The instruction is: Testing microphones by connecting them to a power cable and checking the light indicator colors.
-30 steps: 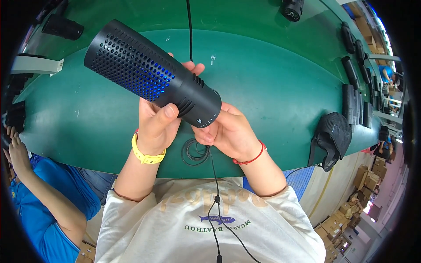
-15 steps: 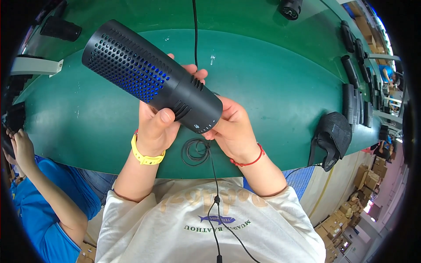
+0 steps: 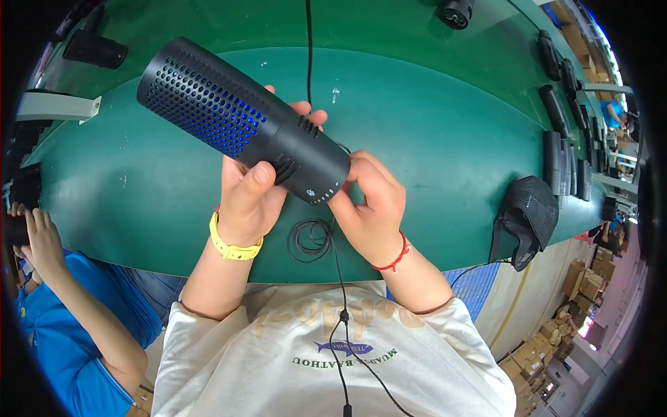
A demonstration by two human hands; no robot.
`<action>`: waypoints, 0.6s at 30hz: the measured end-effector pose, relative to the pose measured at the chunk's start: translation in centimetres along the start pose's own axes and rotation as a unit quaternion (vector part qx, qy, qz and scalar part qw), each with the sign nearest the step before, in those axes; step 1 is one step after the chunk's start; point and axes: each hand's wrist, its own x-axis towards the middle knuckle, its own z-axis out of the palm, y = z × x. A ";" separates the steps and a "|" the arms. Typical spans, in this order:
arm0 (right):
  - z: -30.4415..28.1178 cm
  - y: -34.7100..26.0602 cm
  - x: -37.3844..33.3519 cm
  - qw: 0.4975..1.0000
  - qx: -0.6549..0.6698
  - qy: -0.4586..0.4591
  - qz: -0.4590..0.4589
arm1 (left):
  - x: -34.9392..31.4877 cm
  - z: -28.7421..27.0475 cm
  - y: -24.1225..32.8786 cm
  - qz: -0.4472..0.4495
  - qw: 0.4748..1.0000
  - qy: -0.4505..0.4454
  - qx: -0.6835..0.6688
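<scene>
A black cylindrical microphone (image 3: 278, 142) is tilted above the bench, its perforated end up and left, its plain end down and right. Blue light glows through part of the perforated shell. My left hand (image 3: 251, 191) is wrapped round its middle from below, thumb on the near side, fingertips showing beyond the far side. My right hand (image 3: 372, 205) pinches the plain end, beside small printed marks; some fingertips are hidden. A thin black cord (image 3: 310, 241) lies coiled below the microphone and runs down over my shirt. A thicker black cable (image 3: 309, 55) comes from the far side.
The green bench (image 3: 445, 139) spreads around my hands. A black mesh cap (image 3: 526, 219) lies at the right, near several dark cylindrical parts (image 3: 552, 161). A white bracket (image 3: 59, 106) stands left. At lower left, a person in blue (image 3: 83, 299) handles a dark object.
The microphone has shifted slightly and rolled a little, its printed marks now higher up. My right hand has turned at the wrist on the plain end. The neighbouring person's hands have moved.
</scene>
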 end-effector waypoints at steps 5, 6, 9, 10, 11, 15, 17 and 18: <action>0.8 0.0 -0.1 0.999 0.003 0.033 0.006 | 0.1 0.1 0.2 -0.011 0.999 0.043 0.001; 0.8 0.0 -0.1 0.999 0.002 0.043 0.004 | 0.1 0.1 0.2 -0.015 0.998 0.055 0.000; 0.8 0.3 0.0 0.998 -0.035 0.048 -0.037 | 0.0 0.0 0.2 -0.013 0.997 0.043 0.069; 0.8 0.4 0.0 0.996 -0.053 0.050 -0.058 | 0.0 0.0 0.3 -0.012 0.994 0.037 0.104; 0.8 0.4 0.0 0.993 -0.071 0.053 -0.078 | 0.0 0.0 0.3 -0.011 0.990 0.032 0.138; 0.7 0.1 -0.1 0.999 0.012 0.016 0.026 | 0.0 0.0 0.4 -0.029 0.998 0.057 0.022; 0.7 0.2 -0.2 0.997 0.040 0.003 0.061 | 0.1 0.0 0.4 -0.034 0.997 0.066 -0.017; 0.8 0.3 -0.3 0.993 0.072 -0.009 0.090 | 0.1 0.0 0.5 -0.036 0.997 0.074 -0.007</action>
